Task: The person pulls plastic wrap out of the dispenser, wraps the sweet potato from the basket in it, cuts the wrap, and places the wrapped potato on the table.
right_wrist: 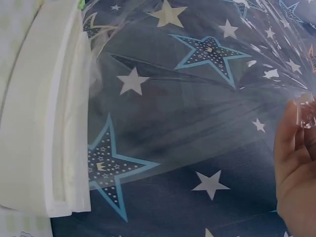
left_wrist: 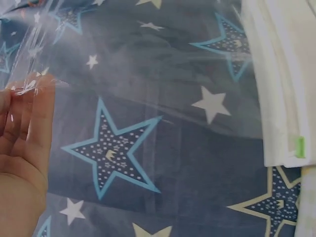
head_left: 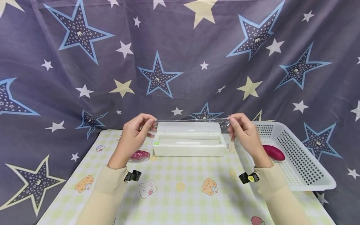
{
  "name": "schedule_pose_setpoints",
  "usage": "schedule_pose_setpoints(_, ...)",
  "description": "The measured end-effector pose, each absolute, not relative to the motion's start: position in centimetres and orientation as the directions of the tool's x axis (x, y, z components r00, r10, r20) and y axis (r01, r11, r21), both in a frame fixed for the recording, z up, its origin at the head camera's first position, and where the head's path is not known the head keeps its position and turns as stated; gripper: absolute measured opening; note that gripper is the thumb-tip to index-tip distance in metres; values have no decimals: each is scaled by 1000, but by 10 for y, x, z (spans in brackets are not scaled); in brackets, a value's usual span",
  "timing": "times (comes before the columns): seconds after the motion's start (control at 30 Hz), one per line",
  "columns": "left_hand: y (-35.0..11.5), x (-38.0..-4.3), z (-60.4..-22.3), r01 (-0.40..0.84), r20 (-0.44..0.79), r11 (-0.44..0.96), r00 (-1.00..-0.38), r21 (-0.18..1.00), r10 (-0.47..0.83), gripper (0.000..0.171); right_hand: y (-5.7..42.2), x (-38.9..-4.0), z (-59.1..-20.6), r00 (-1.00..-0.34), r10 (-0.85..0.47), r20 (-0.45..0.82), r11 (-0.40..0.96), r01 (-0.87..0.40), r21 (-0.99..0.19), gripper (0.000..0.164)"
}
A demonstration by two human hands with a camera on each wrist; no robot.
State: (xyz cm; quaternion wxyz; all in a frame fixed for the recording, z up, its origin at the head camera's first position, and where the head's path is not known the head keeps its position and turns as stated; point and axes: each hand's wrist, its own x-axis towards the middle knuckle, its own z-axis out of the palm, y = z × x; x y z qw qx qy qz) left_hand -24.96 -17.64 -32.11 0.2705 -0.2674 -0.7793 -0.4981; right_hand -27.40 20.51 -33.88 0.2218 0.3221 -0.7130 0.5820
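Note:
A thin sheet of clear plastic wrap (head_left: 191, 120) is stretched between my two hands, over the raised lid of a long white wrap dispenser (head_left: 188, 151). My left hand (head_left: 135, 134) pinches the film's left corner between thumb and fingers. At the opposite corner my right hand (head_left: 244, 134) pinches the film, which bunches there. Both wrist views show the transparent film (left_wrist: 148, 84) running from the dispenser to the fingers. The dispenser's white lid (head_left: 188, 127) stands up at the back, and a small green piece (head_left: 157, 143) sits on its front left edge.
Beside the left forearm lies a shiny, film-wrapped purplish-red item (head_left: 139, 155). To the right, a white perforated basket (head_left: 315, 176) holds a smooth magenta oblong thing (head_left: 274, 152), partly behind the right wrist. A star-patterned curtain (head_left: 180, 40) hangs behind the checked tablecloth (head_left: 174, 206).

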Motion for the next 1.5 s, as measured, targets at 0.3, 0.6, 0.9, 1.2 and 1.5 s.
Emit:
schedule_pose_setpoints(0.3, -174, -247, -334, 661, 656, 369, -738, 653, 161, 10, 207, -271, -349, -753, -219, 621, 106, -651, -752, 15)
schedule_pose_setpoints(0.6, -169, -233, -337, 622, 607, 353, -777, 699, 167, 10, 207, -267, -365, -792, -241, 561, 129, -599, -791, 16)
schedule_pose_setpoints(0.9, -164, -222, -339, 580, 558, 349, -812, 736, 172, 11, 209, -265, -382, -838, -217, 500, 143, -534, -833, 19)
schedule_pose_setpoints(1.2, -170, -234, -375, 523, 489, 354, -852, 776, 187, 12, 208, -259, -402, -888, -256, 382, 195, -435, -879, 20)
schedule_pose_setpoints(1.5, -182, -245, -402, 524, 474, 375, -852, 765, 223, 16, 214, -260, -416, -891, -290, 348, 218, -416, -883, 19)
